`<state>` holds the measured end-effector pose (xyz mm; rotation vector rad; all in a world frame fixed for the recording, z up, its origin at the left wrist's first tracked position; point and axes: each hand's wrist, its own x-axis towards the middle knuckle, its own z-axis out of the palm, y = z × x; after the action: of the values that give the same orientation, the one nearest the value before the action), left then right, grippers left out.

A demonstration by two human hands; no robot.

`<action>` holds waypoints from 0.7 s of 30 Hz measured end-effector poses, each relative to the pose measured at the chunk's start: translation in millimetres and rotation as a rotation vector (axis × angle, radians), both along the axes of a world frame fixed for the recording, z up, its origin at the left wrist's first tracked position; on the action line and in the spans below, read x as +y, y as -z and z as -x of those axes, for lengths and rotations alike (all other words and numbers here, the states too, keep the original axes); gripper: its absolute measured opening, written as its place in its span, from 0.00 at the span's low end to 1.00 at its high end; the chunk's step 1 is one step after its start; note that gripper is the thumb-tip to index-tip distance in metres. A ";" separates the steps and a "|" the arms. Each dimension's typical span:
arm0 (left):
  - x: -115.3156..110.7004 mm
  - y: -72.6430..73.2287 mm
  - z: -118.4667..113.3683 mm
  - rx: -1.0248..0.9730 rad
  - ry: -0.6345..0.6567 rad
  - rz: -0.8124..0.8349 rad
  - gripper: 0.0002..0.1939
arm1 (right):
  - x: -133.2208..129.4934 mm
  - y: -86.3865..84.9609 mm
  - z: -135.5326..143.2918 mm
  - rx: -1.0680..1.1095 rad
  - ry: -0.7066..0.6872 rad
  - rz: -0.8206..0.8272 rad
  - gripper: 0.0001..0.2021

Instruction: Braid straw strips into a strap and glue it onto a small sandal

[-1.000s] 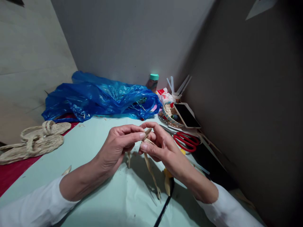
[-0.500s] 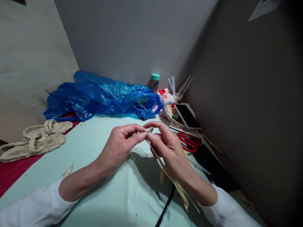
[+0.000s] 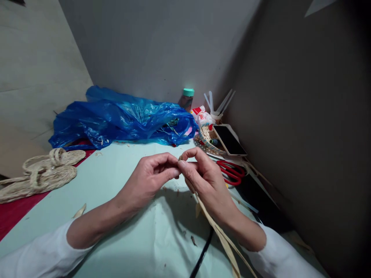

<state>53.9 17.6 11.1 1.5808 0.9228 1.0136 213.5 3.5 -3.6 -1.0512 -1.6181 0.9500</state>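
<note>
My right hand [image 3: 206,178] pinches a bundle of dried, pale tan leaf strips [image 3: 216,227] between thumb and forefinger. The strips' short end pokes up at the fingertips, and their long tails hang down toward me under the right wrist. Closed in a pinch, my left hand [image 3: 152,173] meets the right fingertips at that same end; its fingers partly hide what they grip. Both hands are above the pale green table cover [image 3: 130,235]. To the left lies a pair of woven straw sandals [image 3: 53,172].
A crumpled blue plastic bag [image 3: 124,123] lies along the back wall. Behind it stands a jar with a green lid [image 3: 188,92]. On the right are a phone [image 3: 230,139] on a woven basket [image 3: 205,137], red-handled scissors [image 3: 232,172] and a cup of glue sticks [image 3: 216,115]. A black cable [image 3: 203,253] runs below my hands.
The leaf strips' tails have shifted and hang lower toward the right. Their tip has turned upward at my right fingertips. My hands stay together, and the view has shifted slightly.
</note>
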 end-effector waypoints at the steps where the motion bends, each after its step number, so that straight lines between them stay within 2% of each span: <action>1: 0.4 -0.4 -0.4 -0.002 -0.004 -0.004 0.04 | 0.4 0.2 -0.6 -0.013 -0.005 0.001 0.08; 4: 1.1 -1.7 -1.4 0.019 -0.018 -0.034 0.04 | 0.8 0.1 -2.5 -0.060 -0.009 -0.005 0.09; 7: -0.6 -0.9 -2.1 0.136 -0.067 -0.112 0.05 | 0.1 -1.0 -3.3 -0.105 0.010 -0.009 0.09; 12: -4.3 7.9 -3.8 0.342 -0.198 -0.470 0.08 | -1.0 -3.6 -1.9 -0.207 0.094 -0.055 0.09; 14: -4.2 11.7 -4.7 0.371 -0.242 -0.562 0.09 | -1.6 -3.5 -0.4 -0.224 0.110 -0.049 0.09; 18: -2.9 14.8 -5.9 0.337 -0.315 -0.538 0.09 | -2.9 2.0 3.8 -0.211 0.118 -0.026 0.08; 21: -3.2 14.1 -5.6 0.269 -0.277 -0.457 0.09 | -3.3 8.3 6.5 -0.179 0.119 -0.027 0.05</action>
<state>59.5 14.4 -3.0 2.0455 1.1762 1.2922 207.0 0.3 -11.9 -1.2283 -1.6870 0.7711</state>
